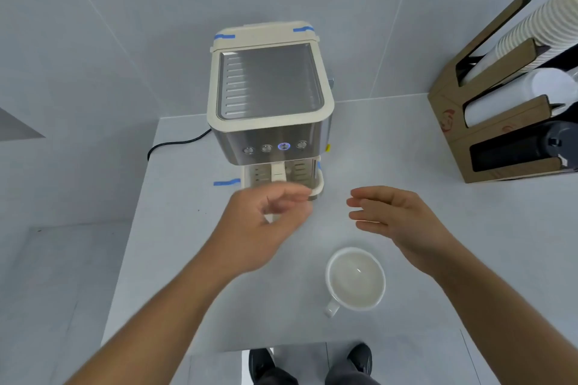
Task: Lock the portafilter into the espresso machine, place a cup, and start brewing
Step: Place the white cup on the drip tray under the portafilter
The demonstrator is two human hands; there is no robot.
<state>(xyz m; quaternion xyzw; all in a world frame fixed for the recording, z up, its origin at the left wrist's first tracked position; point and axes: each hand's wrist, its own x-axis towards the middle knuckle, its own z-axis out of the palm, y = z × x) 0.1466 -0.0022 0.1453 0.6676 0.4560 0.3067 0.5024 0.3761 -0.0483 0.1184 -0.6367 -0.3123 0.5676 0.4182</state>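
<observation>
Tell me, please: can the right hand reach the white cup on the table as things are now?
Probably yes. The right hand is open and holds nothing, and it hovers just beyond the white cup. Only bare table shows between them. The left hand is off to the side, before the espresso machine.

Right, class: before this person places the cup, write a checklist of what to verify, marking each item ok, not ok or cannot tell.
1. Cup upright and empty on the table: ok.
2. Cup under the brew head: not ok, it sits apart from the espresso machine.
3. Right hand free: ok.
4. Left hand free: cannot tell, blurred.
5. Portafilter handle locked: cannot tell.
6. Machine powered: ok, one button glows blue.
</observation>
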